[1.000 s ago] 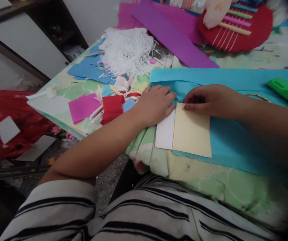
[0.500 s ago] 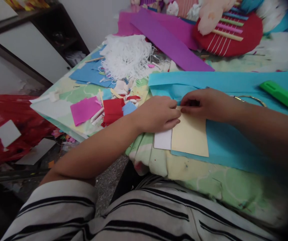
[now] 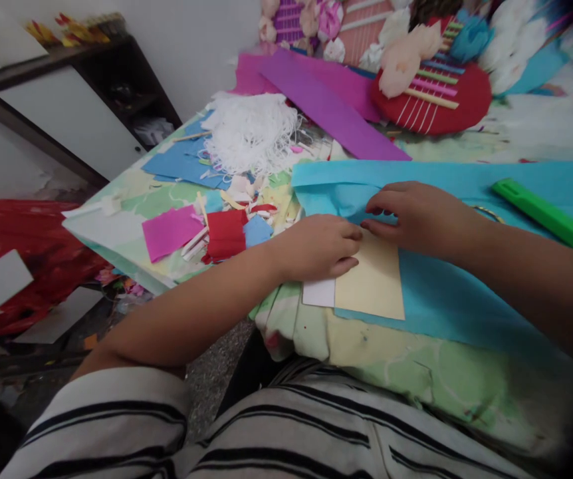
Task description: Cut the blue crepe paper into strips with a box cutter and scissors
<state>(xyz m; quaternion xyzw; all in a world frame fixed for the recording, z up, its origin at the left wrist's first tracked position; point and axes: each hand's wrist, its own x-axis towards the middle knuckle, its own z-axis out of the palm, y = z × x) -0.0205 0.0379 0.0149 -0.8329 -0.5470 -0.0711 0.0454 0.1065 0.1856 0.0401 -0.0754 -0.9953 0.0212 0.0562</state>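
Near the table's front edge, the white card (image 3: 319, 293) is pinned flat under the left hand (image 3: 319, 247), palm down, nothing gripped. Just right, the cream card (image 3: 372, 285) on blue tissue (image 3: 446, 299) is pressed by the right hand (image 3: 416, 216), fingers curled, nothing pinched. Edges are probably best kept lined up while firm pressure's applied.

The surface (image 3: 416, 372) has a green printed cover; on it lie blue paper (image 3: 446, 299), purple paper (image 3: 326, 106), white string (image 3: 251, 133) and small scraps (image 3: 227, 229).

Matt cream card (image 3: 373, 283) – thin blue crepe paper (image 3: 446, 299), soft, crinkled
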